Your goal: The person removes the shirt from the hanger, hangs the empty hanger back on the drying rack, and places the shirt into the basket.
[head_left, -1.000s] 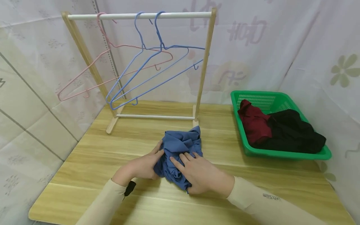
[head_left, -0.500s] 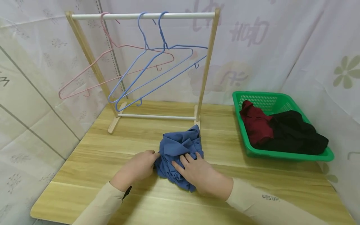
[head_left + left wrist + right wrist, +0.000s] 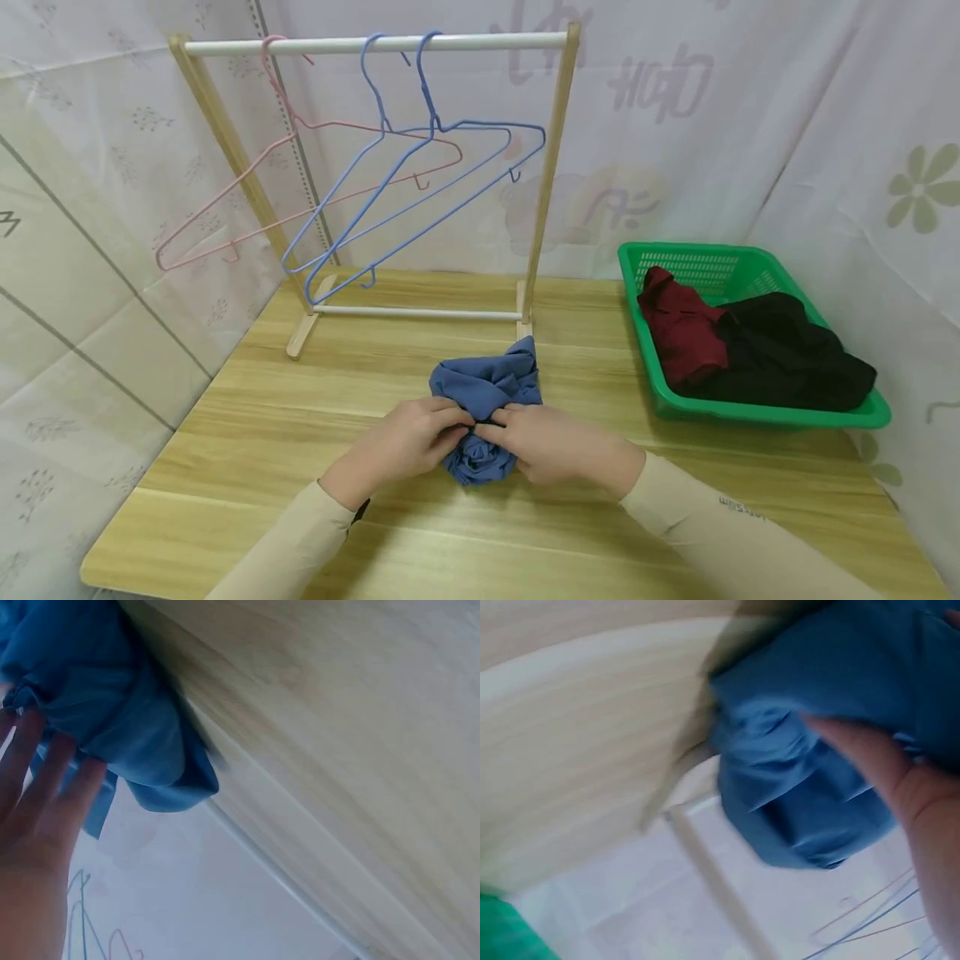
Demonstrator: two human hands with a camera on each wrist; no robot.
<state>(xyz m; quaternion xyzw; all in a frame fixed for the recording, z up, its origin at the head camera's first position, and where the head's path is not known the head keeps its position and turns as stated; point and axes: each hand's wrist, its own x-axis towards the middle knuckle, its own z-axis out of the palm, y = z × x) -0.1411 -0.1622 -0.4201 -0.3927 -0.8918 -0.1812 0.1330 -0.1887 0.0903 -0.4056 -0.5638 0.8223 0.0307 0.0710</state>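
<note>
The blue cloth (image 3: 486, 400) lies bunched on the table (image 3: 315, 433), in front of the rack (image 3: 375, 42) and about mid-table. I see my left hand (image 3: 408, 437) and right hand (image 3: 555, 442) meeting at its near side, fingertips pinching a fold between them where the two hands almost touch. Part of the cloth bulges below the hands, the rest heaps up behind them toward the rack's foot. From the left wrist view the cloth (image 3: 97, 697) hangs against my fingers (image 3: 45, 772); from the right wrist view, blurred, my thumb (image 3: 862, 750) presses into it.

The table is pale wood grain. The rack carries a pink hanger (image 3: 300, 167) and two blue hangers (image 3: 420, 167). To the right stands a green basket (image 3: 750, 412) with a red garment (image 3: 678, 329) and a black garment (image 3: 787, 358). White patterned sheeting covers the walls.

Both forearms, in beige sleeves, come in from the near edge and angle inward, wrists low over the table.
</note>
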